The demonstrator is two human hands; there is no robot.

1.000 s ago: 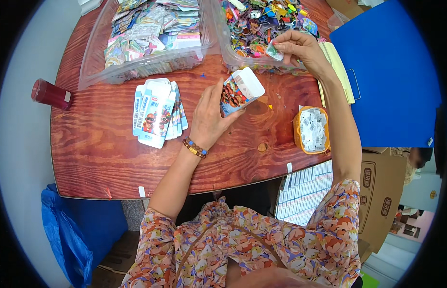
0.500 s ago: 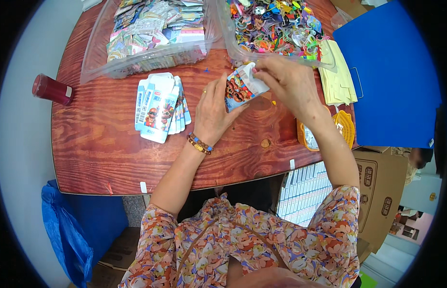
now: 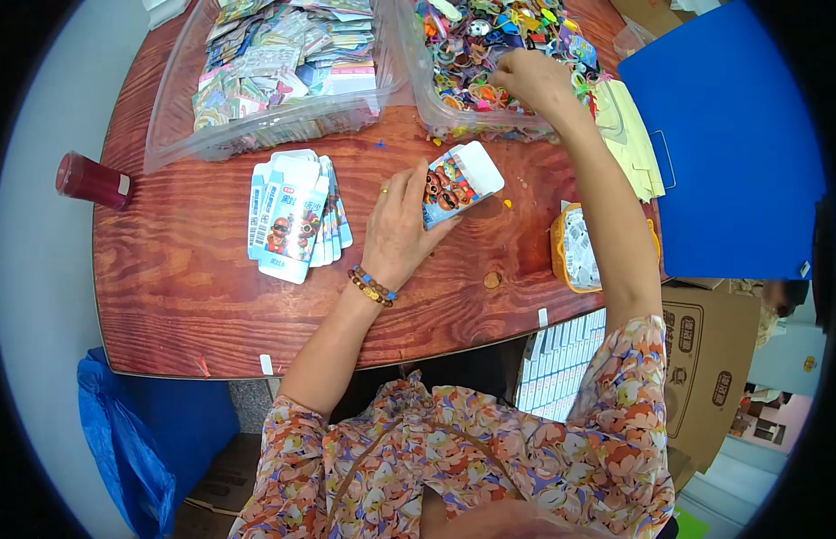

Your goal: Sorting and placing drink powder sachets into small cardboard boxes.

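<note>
Over the table [image 3: 409,323]: one box [image 3: 452,189], blue and white with cartoon figures, its white end pointing up and to the right.

Left hand [image 3: 402,220]: half-curled about the box, fingers along its left side, thumb along its near edge; grip kept on the box alone. Ring on one finger; two beaded bracelets [image 3: 371,287] at the wrist.

Right hand [image 3: 536,83]: beyond the box and to its right, over the toy tub [image 3: 490,119]; fingers bent down toward the toys [image 3: 454,63], tips partly hidden. Whether they pinch anything cannot be told.

Beyond the box, to its left: card tub [image 3: 171,117], clear, filled with cards [image 3: 292,45].

Left of the box: flat cartons [image 3: 292,220], overlapping in a pile. Farther left of it: red jar [image 3: 95,180].

Right of the box, nearer the person: orange basket [image 3: 558,256] with white packets [image 3: 580,247], partly behind the right forearm.

Right of the box, farther off: yellow papers [image 3: 638,157], then a blue panel [image 3: 723,144].
</note>
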